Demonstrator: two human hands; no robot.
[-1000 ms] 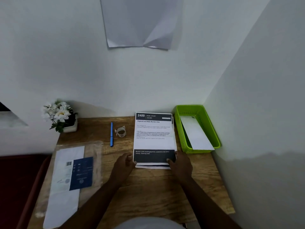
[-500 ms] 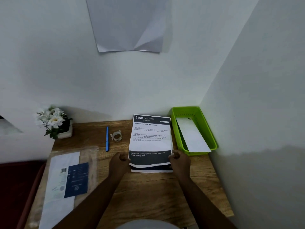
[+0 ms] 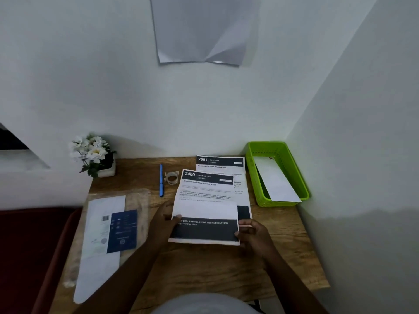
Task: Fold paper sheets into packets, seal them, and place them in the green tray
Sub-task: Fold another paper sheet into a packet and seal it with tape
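A printed sheet headed 2400 (image 3: 205, 201) is lifted off the stack and pulled toward me. My left hand (image 3: 163, 219) pinches its lower left edge and my right hand (image 3: 253, 233) pinches its lower right edge, beside the dark band at the bottom. Beneath it a second sheet headed 2684 (image 3: 221, 163) lies flat on the wooden desk (image 3: 204, 268). The green tray (image 3: 254, 173) stands at the back right against the wall, with one folded white packet (image 3: 275, 183) leaning inside it.
A blue pen (image 3: 161, 183) and a small tape roll (image 3: 171, 177) lie left of the sheets. White flowers in a pot (image 3: 94, 155) stand at the back left. A clear sleeve with white and blue papers (image 3: 106, 232) covers the desk's left side. Walls close in behind and right.
The 2400 sheet has been lifted and drawn toward me and to the left, uncovering the 2684 sheet below. Both hands now pinch its bottom corners.
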